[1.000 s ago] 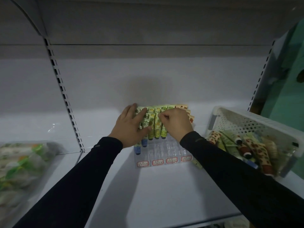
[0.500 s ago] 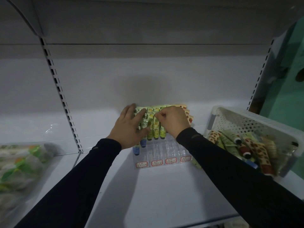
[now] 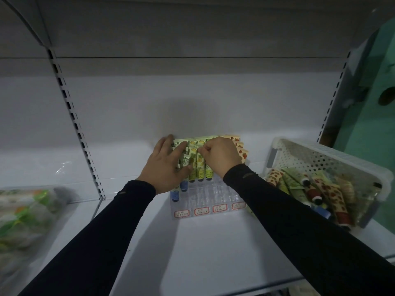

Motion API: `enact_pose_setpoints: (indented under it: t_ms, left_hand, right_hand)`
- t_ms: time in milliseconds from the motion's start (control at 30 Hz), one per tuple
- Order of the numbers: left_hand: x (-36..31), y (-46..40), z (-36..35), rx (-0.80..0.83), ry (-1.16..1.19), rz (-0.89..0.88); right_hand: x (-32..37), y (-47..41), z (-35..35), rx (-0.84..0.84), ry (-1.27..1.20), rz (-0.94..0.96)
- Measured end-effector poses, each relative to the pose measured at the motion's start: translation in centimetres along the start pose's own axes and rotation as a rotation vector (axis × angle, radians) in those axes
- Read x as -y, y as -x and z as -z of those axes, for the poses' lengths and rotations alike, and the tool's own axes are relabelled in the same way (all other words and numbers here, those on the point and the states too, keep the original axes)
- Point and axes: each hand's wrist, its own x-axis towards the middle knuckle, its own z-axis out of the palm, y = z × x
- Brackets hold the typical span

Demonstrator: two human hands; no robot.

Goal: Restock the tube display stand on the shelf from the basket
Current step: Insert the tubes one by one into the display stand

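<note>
The clear stand (image 3: pixel 206 199) sits on the white shelf (image 3: pixel 213 248), close to the back wall. The white basket (image 3: pixel 327 154) is just to the right of the stand, and it has many more tubes (image 3: pixel 333 195) lying in it.

The back rows of the stand are full of green and yellow tubes (image 3: pixel 199 167). The front rows, by the little red labels (image 3: pixel 202 211), look bare.

The left hand (image 3: pixel 165 167) lies flat on the tubes at the left side of the stand. Its fingers are spread and straight, and they press the tubes to keep them steady. The right hand (image 3: pixel 222 158) is over the middle of the stand. Its grip is curled, and the finger and thumb seem to pinch the top of one yellow tube.

The step now looks like setting that tube down into its hole. To do it well, the person should keep the tube straight up and push it slowly, cap end first. The left hand should hold the other tubes back so none tip over. The tube should go all the way down, so it stands level with the ones beside it. Then the right hand can go to the basket for a new tube, and the front rows can be filled.
</note>
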Motion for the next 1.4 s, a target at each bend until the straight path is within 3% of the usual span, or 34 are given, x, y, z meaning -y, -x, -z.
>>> enact_pose_setpoints:
  t_ms: [367,667,1000,1167,1400]
  left_hand:
    - [-0.4,-0.2,0.7,0.050,-0.018,0.051]
    - [-1.7,0.4,3.1,0.030,0.032,0.057]
    - [-9.1,2.6,3.3,-0.047,0.211,-0.083]
    - [-13.5,3.5,-0.8,0.094,0.286,-0.150]
    - [-18.4,3.2,-7.6,0.371,0.196,-0.220]
  right_hand:
    - [0.1,0.4,1.2,0.031,-0.063,-0.050]
    - [-0.7,3.5,4.8,-0.141,-0.167,0.028]
    - [-7.3,11.8,9.1,-0.143,0.027,0.072]
    - [-11.4,15.7,10.2,-0.147,0.113,-0.041]
    - [-15.6,19.6,9.3,0.106,0.255,-0.143]
